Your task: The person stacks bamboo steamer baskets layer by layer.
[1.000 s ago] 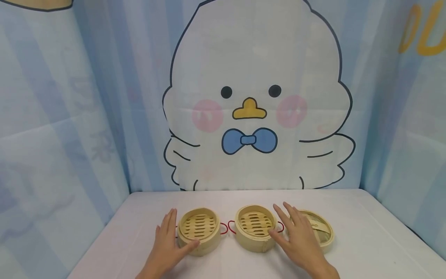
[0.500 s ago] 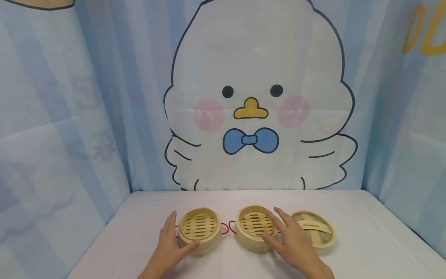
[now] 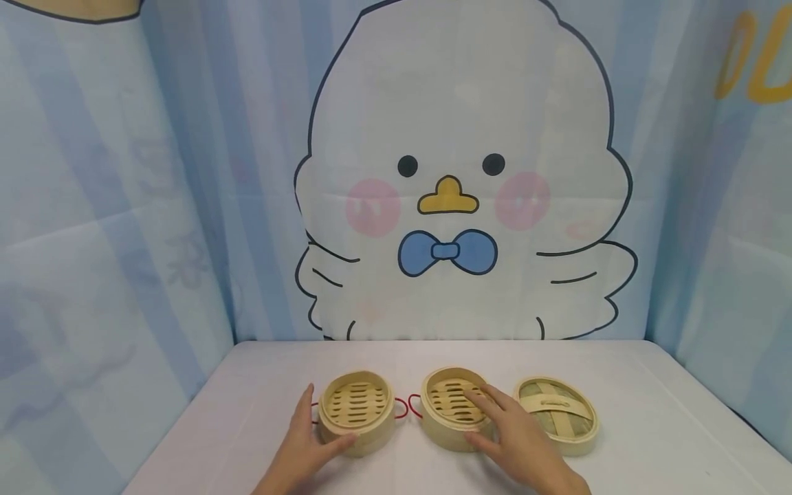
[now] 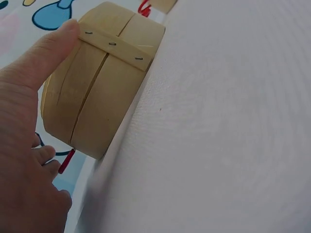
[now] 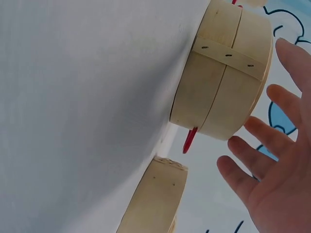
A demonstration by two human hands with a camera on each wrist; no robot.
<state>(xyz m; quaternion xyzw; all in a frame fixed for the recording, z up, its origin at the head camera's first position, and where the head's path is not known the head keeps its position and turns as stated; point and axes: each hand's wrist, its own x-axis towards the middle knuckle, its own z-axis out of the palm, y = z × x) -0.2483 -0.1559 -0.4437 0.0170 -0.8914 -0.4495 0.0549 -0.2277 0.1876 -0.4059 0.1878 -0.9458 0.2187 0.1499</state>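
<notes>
Two small round bamboo steamer baskets with slatted bottoms and red side handles stand side by side on the table. At the left steamer basket, my left hand has its thumb against the front rim and its straight fingers along the left side. In the left wrist view the thumb tip meets that basket's edge. My right hand is spread at the right side of the right steamer basket, fingers over its rim. In the right wrist view its fingers are straight beside the basket wall; contact is unclear.
A woven bamboo steamer lid with a strap handle lies right of the baskets, partly behind my right hand. The white tabletop ends at a cloth backdrop with a cartoon bird. Striped cloth sides stand left and right.
My right hand has moved left, from in front of the lid to over the right basket's rim, uncovering the lid. My left hand has shifted only slightly. The baskets stay in place.
</notes>
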